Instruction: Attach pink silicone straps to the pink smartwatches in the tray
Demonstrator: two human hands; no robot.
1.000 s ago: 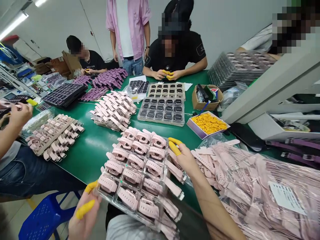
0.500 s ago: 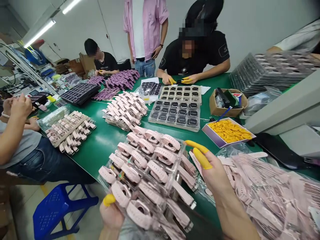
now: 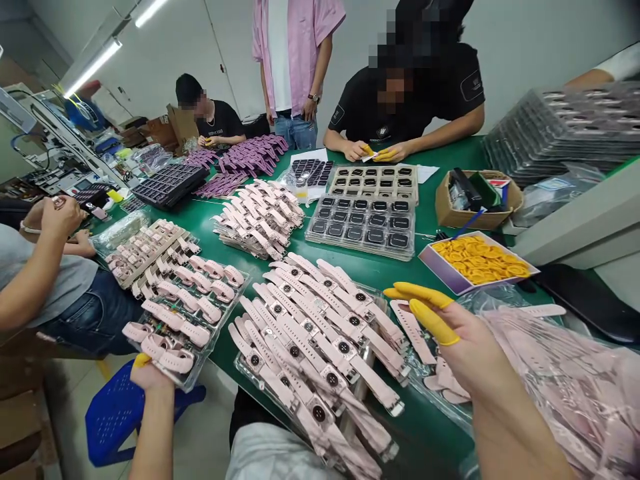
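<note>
My left hand (image 3: 153, 375), a yellow finger cot on its thumb, grips the near corner of a clear plastic tray (image 3: 223, 322). Looped pale pink smartwatches (image 3: 183, 325) lie in this tray, which is held out over the table's left edge. My right hand (image 3: 465, 343) is raised with nothing in it, its yellow-cotted thumb and fingers apart. Between my hands, a stack of trays bears pink watches (image 3: 309, 327) laid out straight with their round sensor backs up. Beside my right hand lie loose pink straps (image 3: 415, 331) on clear plastic.
Bagged pink straps (image 3: 565, 380) lie at right, below a box of yellow finger cots (image 3: 475, 260). Trays of dark watch faces (image 3: 360, 223) and another pink watch stack (image 3: 260, 217) stand farther back. A blue stool (image 3: 113, 420) is at lower left. Co-workers sit around the table.
My left hand has carried the top tray of looped watches leftward off the stack, uncovering the straight-laid watches below. My right hand has come off the tray and shifted right.
</note>
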